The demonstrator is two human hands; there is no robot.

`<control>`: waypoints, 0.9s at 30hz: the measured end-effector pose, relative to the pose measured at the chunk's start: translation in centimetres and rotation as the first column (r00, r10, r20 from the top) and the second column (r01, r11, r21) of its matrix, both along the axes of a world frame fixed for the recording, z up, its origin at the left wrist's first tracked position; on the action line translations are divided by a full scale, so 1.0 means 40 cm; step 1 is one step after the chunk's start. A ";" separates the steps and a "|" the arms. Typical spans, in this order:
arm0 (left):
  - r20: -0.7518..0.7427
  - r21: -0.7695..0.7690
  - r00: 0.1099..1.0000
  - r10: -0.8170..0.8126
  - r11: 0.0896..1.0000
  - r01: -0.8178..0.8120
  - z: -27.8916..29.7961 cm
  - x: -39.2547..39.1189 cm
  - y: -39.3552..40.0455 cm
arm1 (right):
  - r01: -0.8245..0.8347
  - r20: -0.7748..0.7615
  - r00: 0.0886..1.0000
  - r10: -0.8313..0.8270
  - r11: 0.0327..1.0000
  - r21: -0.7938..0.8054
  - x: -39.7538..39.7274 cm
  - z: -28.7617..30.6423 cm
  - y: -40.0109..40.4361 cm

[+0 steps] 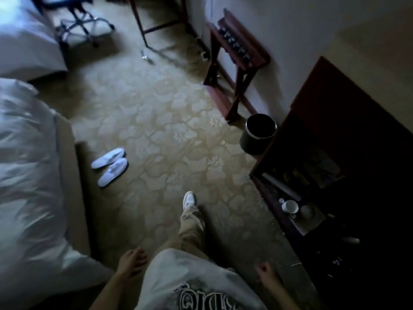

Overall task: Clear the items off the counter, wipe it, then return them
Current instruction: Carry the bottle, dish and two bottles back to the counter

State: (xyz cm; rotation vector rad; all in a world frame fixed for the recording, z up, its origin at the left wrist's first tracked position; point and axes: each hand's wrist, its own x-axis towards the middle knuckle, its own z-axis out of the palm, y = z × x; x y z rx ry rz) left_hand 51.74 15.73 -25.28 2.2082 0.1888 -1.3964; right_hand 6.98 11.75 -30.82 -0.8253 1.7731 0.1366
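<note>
Hanging loose, holding nothing: left hand (131, 262), right hand (264, 272), fingers relaxed. Right: dark tabletop (348, 121) bearing white cup (290, 206); bin (258, 134) beside it.

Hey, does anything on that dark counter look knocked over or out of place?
Yes: the white cup on the counter lies tipped on its side on a tray, its opening facing out. The rest is too dark to judge.

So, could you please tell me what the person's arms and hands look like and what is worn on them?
Both forearms are bare, with no sleeves reaching them. The left hand and the right hand wear no gloves; the blur hides any rings. A pale shirt with dark lettering covers the torso.
</note>
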 end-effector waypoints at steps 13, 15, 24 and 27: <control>-0.126 0.109 0.986 -0.105 0.987 0.119 -0.049 0.358 -0.399 | -0.142 0.010 0.990 0.143 0.987 -0.075 0.522 0.153 -0.817; -0.109 0.052 0.984 -0.140 0.988 0.146 -0.030 0.451 -0.583 | -0.160 0.006 0.987 0.160 0.985 -0.069 0.583 0.175 -0.889; 0.090 -0.298 0.956 -0.280 0.908 0.294 0.090 0.865 -1.327 | -0.129 -0.066 0.989 0.133 0.989 0.069 0.843 0.165 -1.302; 0.012 -0.256 0.975 -0.223 0.942 0.219 0.056 0.983 -1.423 | -0.189 -0.067 0.979 0.194 0.979 0.074 0.994 0.110 -1.513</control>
